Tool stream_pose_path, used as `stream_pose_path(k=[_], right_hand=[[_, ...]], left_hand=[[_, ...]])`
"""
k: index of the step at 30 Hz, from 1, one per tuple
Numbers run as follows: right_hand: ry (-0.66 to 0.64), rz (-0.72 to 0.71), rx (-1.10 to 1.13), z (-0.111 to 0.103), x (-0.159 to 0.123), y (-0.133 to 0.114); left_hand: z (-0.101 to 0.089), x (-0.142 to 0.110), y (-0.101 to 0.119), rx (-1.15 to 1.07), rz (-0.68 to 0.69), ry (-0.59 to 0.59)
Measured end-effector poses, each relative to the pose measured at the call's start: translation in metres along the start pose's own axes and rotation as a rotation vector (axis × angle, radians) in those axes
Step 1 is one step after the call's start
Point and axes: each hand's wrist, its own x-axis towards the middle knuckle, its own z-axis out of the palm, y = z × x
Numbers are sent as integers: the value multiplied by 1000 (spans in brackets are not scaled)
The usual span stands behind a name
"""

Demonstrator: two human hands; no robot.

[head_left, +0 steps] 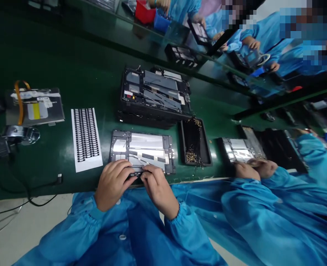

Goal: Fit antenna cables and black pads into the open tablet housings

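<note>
An opened tablet (147, 142), its silvery and black innards facing up, lies near the front edge of the green bench. My left hand (114, 183) is closed at its near edge, with fingers on top and the thumb below. Close beside it, my right hand (160, 190) pinches the same edge, thumb and fingertips pressed together. Any small part between the fingertips is hidden. To the left lies a white sheet of black stickers (86, 140) in rows. Right of the tablet stands a black tray (183, 142) holding small brass-coloured and dark pieces, likely screws.
A stack of similar opened tablets (155, 94) stands behind. At left are a flat device with an orange ribbon cable (20, 105), a tape roll (21, 133) and a cable plug (59, 178). A co-worker's hands (249, 170) work at right; others sit across the bench.
</note>
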Motion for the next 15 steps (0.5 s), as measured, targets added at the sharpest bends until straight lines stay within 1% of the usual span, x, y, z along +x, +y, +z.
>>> stream_pose_path(k=[5,15], right_hand=[[-41,18,-78,1,4,-3],[-64,37,-103,2,6,-7]], left_hand=[[-3,-2,-4,-17,9,-11],[-1,-4,-6,-43,14,-9]])
